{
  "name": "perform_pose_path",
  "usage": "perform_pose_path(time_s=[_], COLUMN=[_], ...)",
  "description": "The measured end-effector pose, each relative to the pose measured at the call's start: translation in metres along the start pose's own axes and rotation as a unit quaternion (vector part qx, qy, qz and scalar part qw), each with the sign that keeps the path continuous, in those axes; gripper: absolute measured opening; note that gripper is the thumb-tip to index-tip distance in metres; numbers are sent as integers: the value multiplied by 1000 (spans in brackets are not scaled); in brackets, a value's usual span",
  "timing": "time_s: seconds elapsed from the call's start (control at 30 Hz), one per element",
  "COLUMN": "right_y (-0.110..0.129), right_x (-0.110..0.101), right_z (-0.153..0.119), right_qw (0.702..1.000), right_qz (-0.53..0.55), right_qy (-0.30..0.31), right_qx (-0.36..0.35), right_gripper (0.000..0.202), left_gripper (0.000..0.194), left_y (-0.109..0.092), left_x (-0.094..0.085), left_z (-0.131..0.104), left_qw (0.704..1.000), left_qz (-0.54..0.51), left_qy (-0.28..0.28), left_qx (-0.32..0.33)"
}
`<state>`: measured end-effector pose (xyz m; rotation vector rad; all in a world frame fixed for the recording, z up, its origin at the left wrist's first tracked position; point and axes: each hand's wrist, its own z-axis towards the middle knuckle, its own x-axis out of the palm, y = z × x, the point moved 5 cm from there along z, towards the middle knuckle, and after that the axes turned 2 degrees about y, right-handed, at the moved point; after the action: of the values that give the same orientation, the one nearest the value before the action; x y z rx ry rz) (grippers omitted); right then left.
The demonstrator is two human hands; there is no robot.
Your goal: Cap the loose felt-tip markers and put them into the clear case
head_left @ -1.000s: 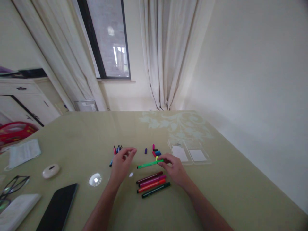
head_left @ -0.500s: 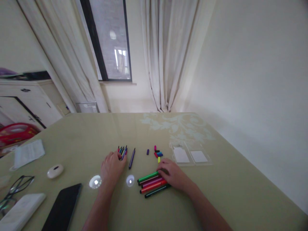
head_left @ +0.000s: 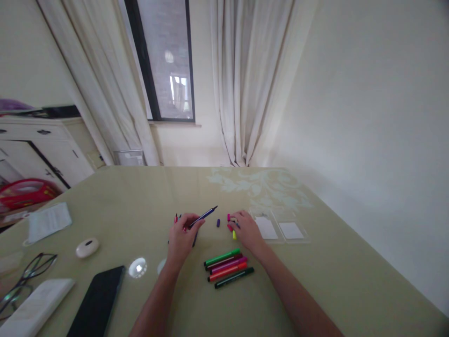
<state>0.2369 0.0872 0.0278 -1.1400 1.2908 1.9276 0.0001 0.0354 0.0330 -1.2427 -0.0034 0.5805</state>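
Observation:
Between the fingertips of my left hand is an uncapped dark blue marker, its tip pointing up and to the right. Other uncapped pens lie partly hidden under that hand, among them a red one. My right hand reaches over the small pile of caps, fingers bent together; whatever they pinch is hidden. A pink cap and a yellow cap show beside its fingers. One dark purple cap lies apart, between the hands. Several capped markers, including a green one, lie side by side nearer me.
A clear plastic case with white cards lies open on the right. On the left are a black phone, a white box, glasses, a round white object and a pale packet.
My left hand has moved right and lifted a dark blue marker. My right hand has left the capped markers and moved up to the caps. The view has shifted slightly.

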Motion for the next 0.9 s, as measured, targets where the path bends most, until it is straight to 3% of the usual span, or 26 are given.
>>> perform_pose_path(time_s=[0.2,0.33,0.5,0.7,0.9], right_y=[22,26,0,-12,-10], right_x=[17,25,6,13,16], right_z=[16,20,0,-33,-31], right_qw=[994,987,999,998,998], right_qz=[-39,-82,-36,-54,-59], right_qy=[51,94,19,32,24], right_qx=[-87,-104,-32,-20,1], right_gripper=[31,31,32,48,26], left_gripper=[31,35,38,39,39], left_y=[4,6,9,8,8], left_x=[-1,-1,-3,2,1], left_z=[3,5,4,0,-1], left_qw=[997,991,990,989,987], left_qz=[-65,-127,-135,-133,-146], left_qy=[7,5,-15,0,-2], left_qx=[-33,-45,-49,-60,-71])
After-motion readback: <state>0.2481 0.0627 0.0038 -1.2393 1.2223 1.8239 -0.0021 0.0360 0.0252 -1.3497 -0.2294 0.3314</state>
